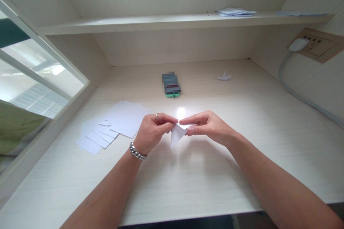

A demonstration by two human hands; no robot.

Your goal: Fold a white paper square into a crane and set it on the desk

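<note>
Between my two hands is a small folded piece of white paper (177, 136), one pointed flap hanging down toward me. My left hand (154, 128), with a ring and a chain bracelet, pinches its upper left corner between thumb and fingers. On the other side, my right hand (208, 126) grips the paper's right part, fingers stretched along the top and thumb beneath. The fingers cover part of the folds. Farther back on the right of the desk stands a small folded paper crane (224, 76).
White paper sheets (129, 114) lie spread and overlapping left of my hands. A dark phone-like object (171, 84) with a green end lies behind them. Folded papers (236, 12) rest on the shelf (150, 21). A plug (298, 44) with its cable (295, 94) occupies the right wall.
</note>
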